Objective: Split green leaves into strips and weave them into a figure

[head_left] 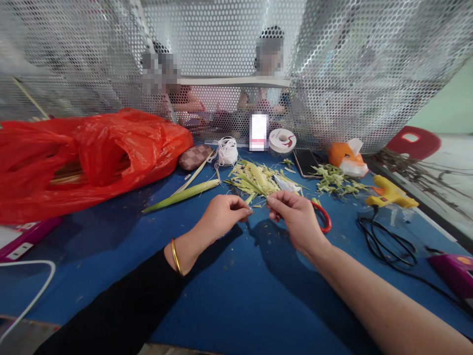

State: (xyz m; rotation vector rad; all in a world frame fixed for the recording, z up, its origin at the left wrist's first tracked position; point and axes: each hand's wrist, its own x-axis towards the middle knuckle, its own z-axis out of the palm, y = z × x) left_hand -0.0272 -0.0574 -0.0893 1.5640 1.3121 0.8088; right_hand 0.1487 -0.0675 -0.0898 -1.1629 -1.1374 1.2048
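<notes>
My left hand (224, 215), with a gold bangle at its wrist, is raised over the blue table, thumb and fingertips pinched together. Facing it across a small gap is my right hand (295, 213), closed in a similar pinch. Whatever either pinch holds is too small to make out. Just beyond the fingers lies a pile of pale green leaf strips (254, 177). Red-handled scissors (325, 217) are partly hidden behind my right hand. A green husk leaf (181, 195) lies left of the pile, near a ball of white string (227, 152).
A large red plastic bag (148, 143) fills the left side. At the back stand a ribbon spool (282, 141), a phone (306, 162) and an orange tissue holder (342, 155). A yellow glue gun (391, 192) with black cable lies right. People sit behind the perforated screen (221, 39).
</notes>
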